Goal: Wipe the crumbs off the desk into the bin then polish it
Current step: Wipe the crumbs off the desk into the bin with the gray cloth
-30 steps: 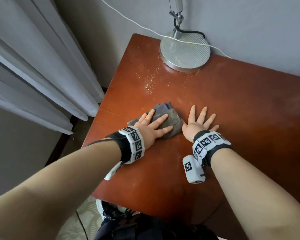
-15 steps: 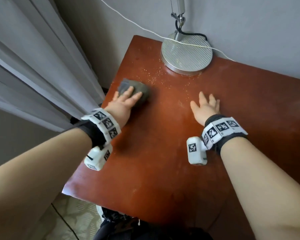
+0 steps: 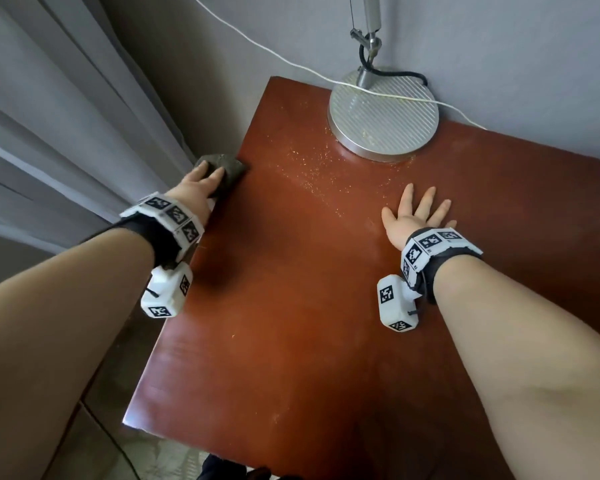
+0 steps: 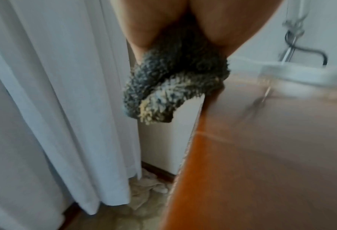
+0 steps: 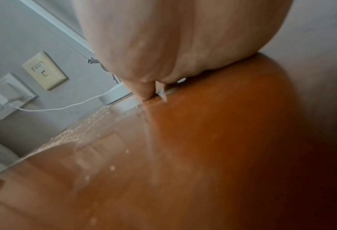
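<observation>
The red-brown desk (image 3: 291, 306) still carries fine crumbs (image 3: 312, 168) in front of the lamp base and toward the middle. My left hand (image 3: 201, 183) is past the desk's left edge and grips a bunched grey cloth (image 3: 227, 164). In the left wrist view the cloth (image 4: 173, 87) hangs mostly off the edge, with only its right end touching the desk (image 4: 262, 155); my fingers are hidden behind it. My right hand (image 3: 420, 216) lies flat on the desk with its fingers spread and holds nothing. A dark bit of the bin (image 3: 229, 471) shows below the near edge.
A round metal lamp base (image 3: 383, 119) stands at the desk's back, with a white cable (image 3: 274, 53) crossing it. Grey curtains (image 3: 49, 133) hang close to the left edge. A wall socket (image 5: 4, 99) and a switch plate (image 5: 45, 70) are on the wall.
My left hand swept the cloth from the middle of the desk leftward and over the left edge. My right hand stayed flat and shifted a little to the right.
</observation>
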Motion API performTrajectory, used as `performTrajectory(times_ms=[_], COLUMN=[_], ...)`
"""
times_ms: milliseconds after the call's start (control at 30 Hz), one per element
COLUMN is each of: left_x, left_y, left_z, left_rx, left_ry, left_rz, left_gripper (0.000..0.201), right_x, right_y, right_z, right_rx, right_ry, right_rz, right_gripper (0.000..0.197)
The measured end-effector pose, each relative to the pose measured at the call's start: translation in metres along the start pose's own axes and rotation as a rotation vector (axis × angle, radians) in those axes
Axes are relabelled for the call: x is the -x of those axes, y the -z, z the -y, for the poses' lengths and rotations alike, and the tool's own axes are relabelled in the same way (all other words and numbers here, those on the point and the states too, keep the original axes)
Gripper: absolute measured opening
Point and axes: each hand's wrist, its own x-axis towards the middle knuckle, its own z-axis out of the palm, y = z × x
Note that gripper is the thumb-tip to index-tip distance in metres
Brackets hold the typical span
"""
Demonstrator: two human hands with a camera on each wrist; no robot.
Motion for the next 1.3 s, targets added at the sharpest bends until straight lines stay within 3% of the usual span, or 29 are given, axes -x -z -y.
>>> performTrajectory(times_ms=[67, 133, 200, 267, 333, 433, 600, 667, 767, 833, 900, 1000, 1100, 1300], left_x=[0.002, 0.007, 0.017, 0.029, 0.026, -0.002, -0.050, -0.045, -0.026, -0.006, 0.011, 0.028, 0.015, -0.044], left_y=[0.002, -0.001, -0.015, -0.040, -0.063, -0.058, 0.005, 0.017, 0.018, 0.010, -0.010, -0.044, -0.056, -0.036], left_z=[-0.006, -0.032, -0.068, -0.100, -0.112, -0.100, -0.045, -0.030, -0.043, -0.067, -0.092, -0.113, -0.116, -0.103], left_rx=[-0.007, -0.014, -0.082, -0.331, -0.599, -0.609, -0.228, -0.025, 0.107, 0.109, 0.027, -0.483, -0.749, -0.552], left_ry=[-0.100, -0.224, -0.354, -0.466, -0.514, -0.444, -0.043, 0.030, -0.050, -0.249, -0.494, -0.644, -0.661, -0.432], left_rz=[-0.114, -0.146, 0.036, 0.266, 0.358, 0.307, 0.137, 0.053, -0.146, -0.161, 0.025, 0.344, 0.365, 0.137], left_gripper=[0.064, 0.072, 0.080, 0.082, 0.086, 0.089, 0.081, 0.070, 0.064, 0.075, 0.078, 0.068, 0.066, 0.061], right_x=[0.001, 0.001, 0.001, 0.001, 0.000, -0.001, -0.003, -0.002, -0.001, -0.001, -0.001, -0.001, -0.002, -0.004], right_y=[0.000, -0.001, -0.001, -0.001, -0.001, -0.001, -0.001, -0.002, 0.000, 0.002, 0.002, 0.001, 0.000, 0.003], right_z=[0.002, 0.002, 0.002, 0.003, 0.003, 0.002, 0.004, 0.005, 0.005, 0.005, 0.003, 0.002, 0.002, 0.004], right_rx=[-0.002, 0.007, 0.011, 0.013, 0.012, 0.007, 0.007, 0.004, 0.003, -0.002, -0.005, -0.009, -0.004, -0.012], right_ry=[-0.001, -0.003, -0.010, -0.017, -0.018, -0.017, -0.021, -0.027, -0.020, -0.013, -0.008, -0.004, -0.002, -0.015], right_rz=[-0.005, -0.011, -0.008, -0.008, -0.013, -0.004, 0.009, 0.012, 0.012, 0.020, 0.015, -0.002, -0.009, 0.030], right_gripper=[0.062, 0.062, 0.062, 0.062, 0.062, 0.061, 0.062, 0.062, 0.062, 0.063, 0.063, 0.062, 0.063, 0.063])
